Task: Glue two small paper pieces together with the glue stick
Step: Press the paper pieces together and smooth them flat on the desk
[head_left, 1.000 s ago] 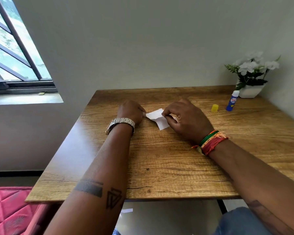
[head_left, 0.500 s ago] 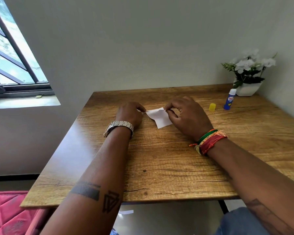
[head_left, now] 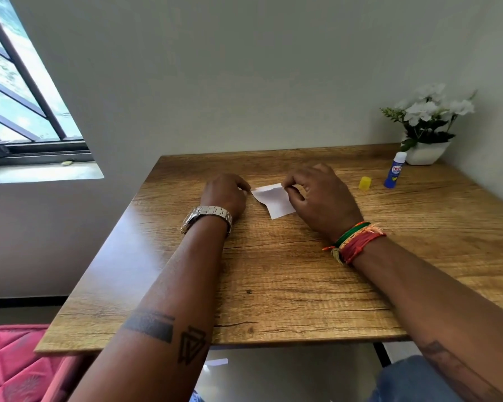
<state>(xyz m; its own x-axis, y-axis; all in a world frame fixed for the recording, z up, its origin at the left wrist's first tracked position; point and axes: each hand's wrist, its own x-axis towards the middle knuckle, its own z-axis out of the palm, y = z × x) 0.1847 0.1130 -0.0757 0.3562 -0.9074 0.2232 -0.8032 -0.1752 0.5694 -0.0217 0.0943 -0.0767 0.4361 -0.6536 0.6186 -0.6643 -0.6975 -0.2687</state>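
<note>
Right hand [head_left: 320, 198], thumb and forefinger pinched together on the far right corner of the white paper [head_left: 275, 201], lifting that edge off the wooden table [head_left: 273, 274]. Left hand [head_left: 224, 192], fingers curled under, fingertips at the paper's left tip; grip there not discernible. Paper between the two sets of fingers, near corner resting on the table. Yellow cap [head_left: 364, 183] and uncapped blue glue stick [head_left: 395, 170] upright, well to the right of the right fingers.

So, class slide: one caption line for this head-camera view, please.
Right hand pinches white paper on the wooden table; uncapped glue stick stands aside.
</note>
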